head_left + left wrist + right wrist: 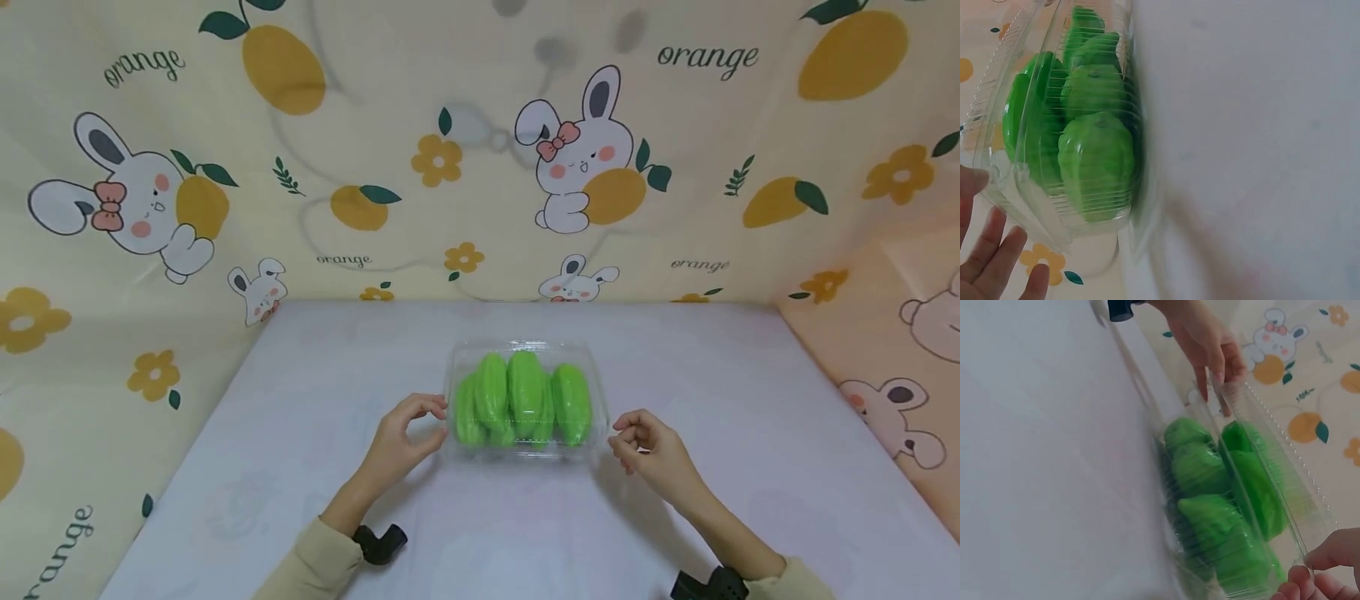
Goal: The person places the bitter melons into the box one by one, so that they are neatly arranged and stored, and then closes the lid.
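A clear plastic clamshell box [525, 452] sits on the white table with its lid down. Inside lie several glossy, bright green, elongated pieces, lightly ridged like fruit or vegetables [527, 383]. My left hand [397, 437] is at the box's left edge, thumb and forefinger spread apart with their tips at the plastic; its other fingers [1000, 256] stand loose beside the box in the left wrist view. At the opposite edge is my right hand [656, 454], fingers bent. In the right wrist view its thumb and fingertips [1329, 550] pinch the rim at the lid's corner.
White cloth covers the table [525, 533]. Behind it hangs a cream curtain [480, 217] printed with rabbits and oranges, and similar cloth [862, 333] borders the right side. Black cameras are strapped to the left wrist [381, 544] and right wrist [708, 583].
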A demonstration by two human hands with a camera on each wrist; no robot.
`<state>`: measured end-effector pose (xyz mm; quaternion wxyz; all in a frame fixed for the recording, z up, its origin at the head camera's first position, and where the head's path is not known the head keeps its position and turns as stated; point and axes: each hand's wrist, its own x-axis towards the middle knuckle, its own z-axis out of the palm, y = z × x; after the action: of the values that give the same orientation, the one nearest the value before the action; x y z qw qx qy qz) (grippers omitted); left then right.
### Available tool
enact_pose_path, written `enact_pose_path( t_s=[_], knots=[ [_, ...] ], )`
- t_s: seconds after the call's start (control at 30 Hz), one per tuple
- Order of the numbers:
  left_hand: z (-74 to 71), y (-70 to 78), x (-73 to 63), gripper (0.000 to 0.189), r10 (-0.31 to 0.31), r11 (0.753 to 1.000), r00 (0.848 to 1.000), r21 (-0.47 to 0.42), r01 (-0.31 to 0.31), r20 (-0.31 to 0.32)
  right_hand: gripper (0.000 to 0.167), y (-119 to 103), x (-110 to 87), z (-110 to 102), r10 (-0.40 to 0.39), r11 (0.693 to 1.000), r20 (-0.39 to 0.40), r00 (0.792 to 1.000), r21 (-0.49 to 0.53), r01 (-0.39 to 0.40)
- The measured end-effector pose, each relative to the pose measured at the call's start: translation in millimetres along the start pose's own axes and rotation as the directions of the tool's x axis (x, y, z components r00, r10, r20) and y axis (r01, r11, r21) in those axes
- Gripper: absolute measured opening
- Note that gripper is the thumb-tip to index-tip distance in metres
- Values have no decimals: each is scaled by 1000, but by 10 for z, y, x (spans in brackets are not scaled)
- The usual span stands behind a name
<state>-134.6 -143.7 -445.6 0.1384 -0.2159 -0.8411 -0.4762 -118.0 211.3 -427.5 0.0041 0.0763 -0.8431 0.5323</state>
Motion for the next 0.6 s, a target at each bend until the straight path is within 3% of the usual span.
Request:
enact_pose_path(
  t_s=[0.27,0.4,0.5,0.6],
  knots=[
    [27,-7,-38,22,-47,999,999,-19,47,-15,33,24,-38,35,152,983,30,988,101,-154],
    [45,37,-18,23,-127,990,991,-71,124,-31,37,12,-1,39,288,950,57,956,109,-292],
    [72,76,2,28,-268,953,963,-152,263,-13,35,31,15,38,393,908,107,913,112,-404],
    [83,107,-4,39,-425,877,905,-230,421,35,24,60,-1,58,445,868,171,879,160,-470]
  ],
)
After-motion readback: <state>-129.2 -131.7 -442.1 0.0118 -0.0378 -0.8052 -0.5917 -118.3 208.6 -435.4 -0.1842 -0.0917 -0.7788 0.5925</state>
